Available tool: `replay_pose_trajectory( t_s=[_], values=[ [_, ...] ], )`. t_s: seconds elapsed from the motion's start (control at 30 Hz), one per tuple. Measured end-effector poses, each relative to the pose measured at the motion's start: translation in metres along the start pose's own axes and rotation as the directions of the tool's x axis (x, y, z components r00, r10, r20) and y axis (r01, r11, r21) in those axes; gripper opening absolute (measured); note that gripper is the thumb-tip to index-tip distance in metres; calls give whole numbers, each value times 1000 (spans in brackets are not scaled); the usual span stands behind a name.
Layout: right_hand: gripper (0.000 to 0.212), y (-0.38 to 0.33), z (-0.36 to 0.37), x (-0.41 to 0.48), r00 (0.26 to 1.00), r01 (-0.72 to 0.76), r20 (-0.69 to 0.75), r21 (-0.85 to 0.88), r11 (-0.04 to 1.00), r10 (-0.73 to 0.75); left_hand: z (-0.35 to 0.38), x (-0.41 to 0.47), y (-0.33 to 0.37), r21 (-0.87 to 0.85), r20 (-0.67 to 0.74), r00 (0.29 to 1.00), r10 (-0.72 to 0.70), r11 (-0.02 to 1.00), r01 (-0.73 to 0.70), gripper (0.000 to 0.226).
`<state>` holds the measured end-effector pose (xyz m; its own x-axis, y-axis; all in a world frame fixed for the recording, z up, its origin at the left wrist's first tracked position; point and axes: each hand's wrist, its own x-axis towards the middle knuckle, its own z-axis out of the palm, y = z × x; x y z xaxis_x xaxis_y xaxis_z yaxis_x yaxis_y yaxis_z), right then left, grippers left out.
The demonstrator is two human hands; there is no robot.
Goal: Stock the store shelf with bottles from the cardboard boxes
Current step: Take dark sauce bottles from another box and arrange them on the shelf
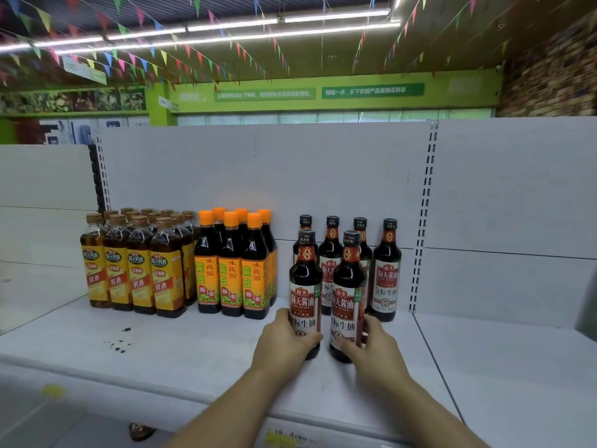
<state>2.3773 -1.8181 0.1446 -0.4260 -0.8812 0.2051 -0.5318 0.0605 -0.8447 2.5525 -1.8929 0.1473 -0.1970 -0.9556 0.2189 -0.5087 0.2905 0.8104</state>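
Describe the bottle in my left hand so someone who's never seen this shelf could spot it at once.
On the white shelf, three groups of bottles stand side by side: brown caps left, orange caps middle, dark caps right. Two dark-capped bottles stand in front of the other four. Yours is the left bottle of that pair, gripped low by the left hand.

Bare left forearm (223, 405), bare right forearm (429, 412), bare left grip (284, 341), bare right grip (378, 349)

Glossy dark bottles (305, 286), probably glass, with smooth paper labels; matt white shelf (181, 347), seemingly painted metal.
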Motion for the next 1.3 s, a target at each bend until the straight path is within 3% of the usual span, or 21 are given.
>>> replay_pose_trajectory(
  t_s=[0.2, 1.3],
  values=[
    [63, 3, 7, 29, 996, 46, 76, -12, 999, -45, 4, 26, -3, 64, -46, 999, 11, 998, -8, 60],
    [55, 22, 29, 95, 975, 135, 185, -77, 988, -119, 27, 91, -22, -63, -64, 996, 65, 996, -69, 53]
  ],
)
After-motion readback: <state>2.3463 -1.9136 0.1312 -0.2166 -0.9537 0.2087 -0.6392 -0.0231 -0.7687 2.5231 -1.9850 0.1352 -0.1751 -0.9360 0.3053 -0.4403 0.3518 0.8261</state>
